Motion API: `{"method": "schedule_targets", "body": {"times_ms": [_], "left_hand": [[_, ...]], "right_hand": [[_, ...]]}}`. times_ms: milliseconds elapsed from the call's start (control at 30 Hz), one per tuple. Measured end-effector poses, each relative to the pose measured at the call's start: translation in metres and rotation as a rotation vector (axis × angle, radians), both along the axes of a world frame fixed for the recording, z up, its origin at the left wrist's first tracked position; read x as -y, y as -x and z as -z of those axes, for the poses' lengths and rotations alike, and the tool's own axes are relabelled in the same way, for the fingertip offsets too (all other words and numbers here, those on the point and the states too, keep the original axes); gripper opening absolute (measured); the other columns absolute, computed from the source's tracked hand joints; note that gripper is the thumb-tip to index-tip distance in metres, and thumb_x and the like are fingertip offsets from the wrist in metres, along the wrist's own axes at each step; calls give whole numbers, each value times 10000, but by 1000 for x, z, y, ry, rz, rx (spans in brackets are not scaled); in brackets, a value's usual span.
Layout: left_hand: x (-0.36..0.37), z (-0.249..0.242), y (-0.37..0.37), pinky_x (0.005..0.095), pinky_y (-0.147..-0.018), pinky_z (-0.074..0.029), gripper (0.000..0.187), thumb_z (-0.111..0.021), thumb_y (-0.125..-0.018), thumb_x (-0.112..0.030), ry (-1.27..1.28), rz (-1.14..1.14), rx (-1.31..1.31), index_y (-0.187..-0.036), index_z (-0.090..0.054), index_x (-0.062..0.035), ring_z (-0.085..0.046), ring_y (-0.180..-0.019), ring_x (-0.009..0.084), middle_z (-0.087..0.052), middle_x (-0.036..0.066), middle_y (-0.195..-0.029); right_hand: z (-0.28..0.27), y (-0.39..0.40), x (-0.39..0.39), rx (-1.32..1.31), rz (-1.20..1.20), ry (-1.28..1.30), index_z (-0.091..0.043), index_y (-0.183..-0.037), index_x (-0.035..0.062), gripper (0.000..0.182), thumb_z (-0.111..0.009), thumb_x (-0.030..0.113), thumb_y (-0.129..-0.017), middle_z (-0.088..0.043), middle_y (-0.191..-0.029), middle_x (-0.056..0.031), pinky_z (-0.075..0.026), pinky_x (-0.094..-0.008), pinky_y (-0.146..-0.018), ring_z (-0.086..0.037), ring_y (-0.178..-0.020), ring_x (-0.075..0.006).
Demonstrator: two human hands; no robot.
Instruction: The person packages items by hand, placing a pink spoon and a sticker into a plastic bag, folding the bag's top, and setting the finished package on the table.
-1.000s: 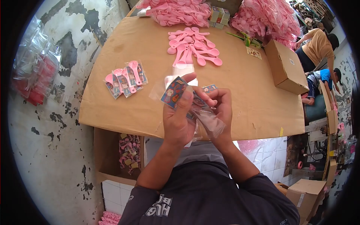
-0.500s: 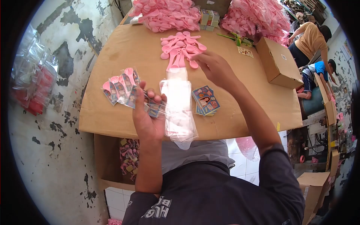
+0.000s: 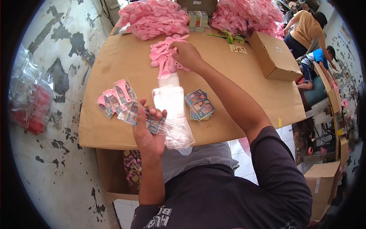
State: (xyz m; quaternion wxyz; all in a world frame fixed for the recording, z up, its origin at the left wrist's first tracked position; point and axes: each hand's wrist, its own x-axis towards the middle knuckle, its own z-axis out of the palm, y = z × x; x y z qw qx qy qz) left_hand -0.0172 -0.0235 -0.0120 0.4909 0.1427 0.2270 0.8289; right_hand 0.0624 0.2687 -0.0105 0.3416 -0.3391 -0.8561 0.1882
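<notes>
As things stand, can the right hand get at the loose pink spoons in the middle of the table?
Probably yes: the right hand already rests on the loose spoons, arm stretched over the table, with nothing between them.

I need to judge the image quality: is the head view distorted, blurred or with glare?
Head view: strong fisheye, the table edges curve and the corners are black; even daylight, soft shadows; mild glare on the clear bags; the right hand on the spoons is sharp, and so is the left hand.

Head view, steeply down, seemingly close
</notes>
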Motion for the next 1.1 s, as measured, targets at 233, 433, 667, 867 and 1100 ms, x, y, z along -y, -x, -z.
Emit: {"method": "schedule_targets", "body": {"times_ms": [233,433,667,867,1100], "left_hand": [[-4,19,27,384,-974,-501,363,-592,-1044,-280,-104,-76,43,-1328,-499,-75,-588,-840,140,-584,25,-911],[-23,10,26,381,-1055,-481,333,-563,-1059,-260,-228,-257,27,-1325,-521,-64,-572,-878,132,-557,31,-932],[-35,-8,-1,396,-1072,-487,329,-554,-1063,-259,-315,-158,-23,-1319,-515,-57,-576,-884,144,-555,47,-941],[-30,-10,-20,384,-1041,-499,357,-566,-1058,-272,-221,-129,-50,-1337,-495,-60,-570,-881,150,-551,40,-932],[-24,-11,-25,372,-1005,-503,372,-558,-1063,-255,-228,-68,-62,-1364,-467,-57,-554,-862,138,-536,36,-910]], "right_hand": [[-50,-93,69,-406,-6,183,-649,-959,-23,189,-719,144,-906,-701,-818,-107,-537,-321,-651,-707,-770,-161],[-30,-158,161,-569,117,498,-628,-923,13,157,-739,124,-935,-715,-880,-56,-539,-242,-697,-693,-833,-98],[-8,-131,223,-824,-58,839,-630,-935,34,145,-759,101,-927,-690,-854,-8,-505,-206,-663,-627,-749,-38],[-3,-112,232,-888,-164,885,-614,-951,37,135,-736,94,-945,-671,-846,3,-507,-212,-661,-619,-748,-35],[-6,-104,251,-894,-347,980,-597,-1057,-6,112,-667,24,-975,-666,-986,-43,-546,-253,-807,-645,-894,-78]]}}
